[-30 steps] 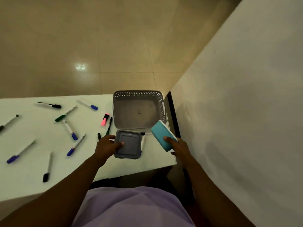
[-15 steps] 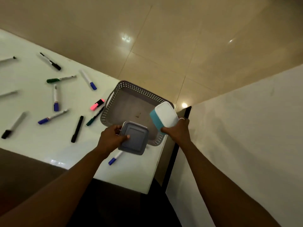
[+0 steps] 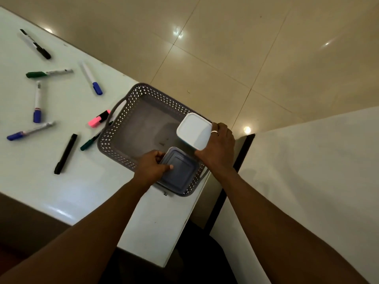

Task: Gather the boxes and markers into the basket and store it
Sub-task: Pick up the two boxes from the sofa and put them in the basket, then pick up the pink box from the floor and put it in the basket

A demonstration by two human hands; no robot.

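Note:
A grey perforated basket (image 3: 127, 111) sits at the right end of the white table (image 3: 51, 177). My left hand (image 3: 152, 167) grips a grey square box (image 3: 178, 171) at the basket's near corner, inside its rim. My right hand (image 3: 218, 146) holds a white-lidded teal box (image 3: 193, 131) over the basket's right side. Several markers lie loose to the left: a pink highlighter (image 3: 98, 119), a black marker (image 3: 65, 154), a green pen (image 3: 91, 141), blue-capped markers (image 3: 91, 78) (image 3: 37, 102) (image 3: 28, 132), a green-capped marker (image 3: 48, 73) and a black-capped one (image 3: 37, 46).
Beige floor tiles (image 3: 225, 48) lie beyond the table. A white wall or panel (image 3: 307, 181) rises on the right, with a dark gap (image 3: 231, 177) between it and the table's edge.
Both hands moved forward with their boxes. The grey box went from the table in front of the basket into its near corner; the teal box now hangs over the basket's right side.

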